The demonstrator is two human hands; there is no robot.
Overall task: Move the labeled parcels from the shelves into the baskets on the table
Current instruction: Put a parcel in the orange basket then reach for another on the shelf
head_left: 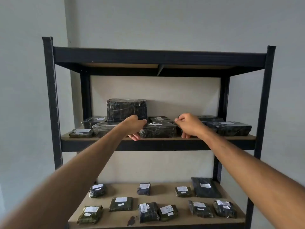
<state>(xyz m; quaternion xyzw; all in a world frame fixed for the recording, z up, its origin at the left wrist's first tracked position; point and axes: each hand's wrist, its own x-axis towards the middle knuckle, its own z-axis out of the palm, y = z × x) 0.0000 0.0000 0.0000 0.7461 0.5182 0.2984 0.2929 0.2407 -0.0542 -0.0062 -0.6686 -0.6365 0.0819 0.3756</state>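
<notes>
Both forearms reach far to the middle shelf (pixel 158 139); left hand (pixel 134 126) and right hand (pixel 189 125) curl round the ends of a black labeled parcel (pixel 157 131); grey wall (pixel 165 22) behind.

We're looking at pretty dim, flat, greyish light here, nothing harsh. The wrapped parcels (pixel 157 131) pick up small glossy highlights. Under the top shelf (pixel 158 57) it's shadowy. Forearms stretch and the rack posts bow near the edges, and it's all a bit soft.
</notes>
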